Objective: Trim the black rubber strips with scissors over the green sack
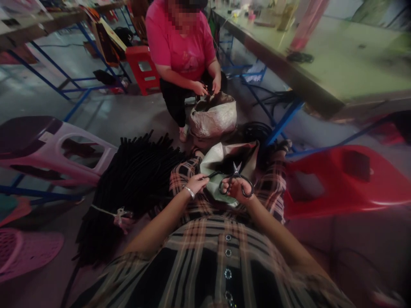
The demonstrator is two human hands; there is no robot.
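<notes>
My right hand (238, 188) grips black-handled scissors (236, 176), their blades pointing up and away from me. My left hand (196, 183), a bracelet on its wrist, pinches a thin black strip (212, 174) that runs toward the scissor blades. Both hands hover over an open pale bag (215, 160) resting between my knees. A big bundle of black strips (128, 188) lies on the floor at my left, tied with white string.
A person in a pink top (181, 47) crouches opposite, hands in another bag (213, 117). A red stool (340, 179) is at my right, a pale pink stool (48, 147) at my left. A long table (321, 64) stands at the right rear.
</notes>
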